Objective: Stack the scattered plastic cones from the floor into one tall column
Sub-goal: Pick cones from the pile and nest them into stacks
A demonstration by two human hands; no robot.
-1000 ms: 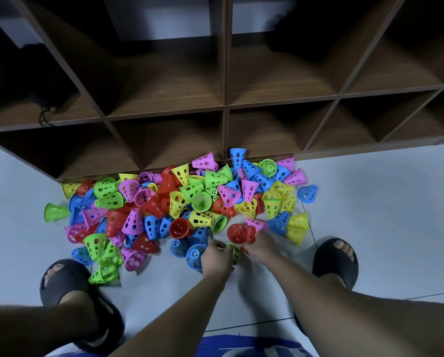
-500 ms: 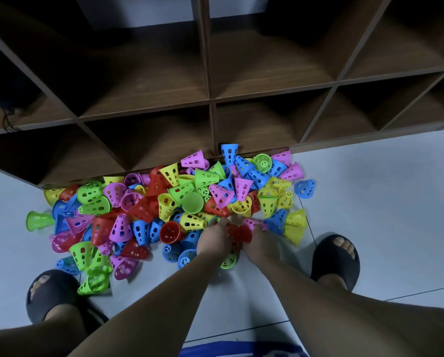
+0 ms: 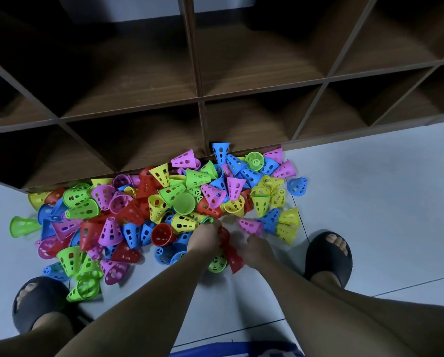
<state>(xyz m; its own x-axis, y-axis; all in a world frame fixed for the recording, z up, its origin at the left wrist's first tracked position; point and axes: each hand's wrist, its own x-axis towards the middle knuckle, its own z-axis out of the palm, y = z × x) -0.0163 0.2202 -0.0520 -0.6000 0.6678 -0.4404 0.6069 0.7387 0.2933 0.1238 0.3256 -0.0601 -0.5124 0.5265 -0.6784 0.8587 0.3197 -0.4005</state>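
A heap of perforated plastic cones (image 3: 164,210) in red, blue, green, yellow and pink lies on the pale floor against the shelf's base. My left hand (image 3: 203,239) and my right hand (image 3: 254,249) meet at the heap's near edge. Between them are red cones (image 3: 235,258): the left fingers curl round the upper red piece, and the right hand grips the lower one. How the red pieces fit together is blurred. A green cone (image 3: 217,265) lies on the floor just under my hands. No upright column is in view.
A dark wooden cubby shelf (image 3: 200,99) rises right behind the heap. My feet in black sandals stand at the right (image 3: 327,256) and at the lower left (image 3: 35,302). A lone blue cone (image 3: 297,186) and a green cone (image 3: 22,226) lie at the heap's edges. Bare floor stretches right.
My hands have closed in together on the red cones at the heap's near edge and drawn them slightly toward me. The view has shifted a little.
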